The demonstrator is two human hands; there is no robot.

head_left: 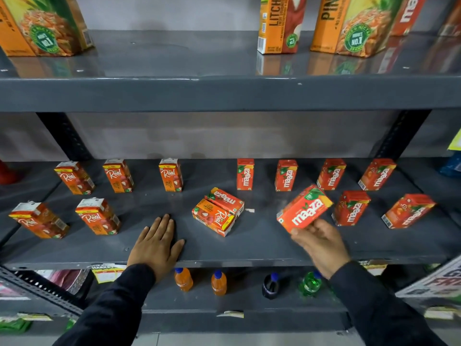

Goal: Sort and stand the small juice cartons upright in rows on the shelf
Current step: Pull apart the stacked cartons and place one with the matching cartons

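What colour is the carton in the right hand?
The Maaza carton held by the right hand is orange-red with white lettering, seen in the head view.

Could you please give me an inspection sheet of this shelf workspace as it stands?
Surface: grey metal shelf, scuffed.
Job's things: five Real cartons upright at left; six Maaza cartons upright at right; two lying cartons stacked mid-shelf.
Clutter: paper scrap beside the lying pair.
Grippers: left hand flat on the shelf; right hand holds a tilted Maaza carton.
Cables: nothing seen.
Surroundings: large cartons above; bottles below.
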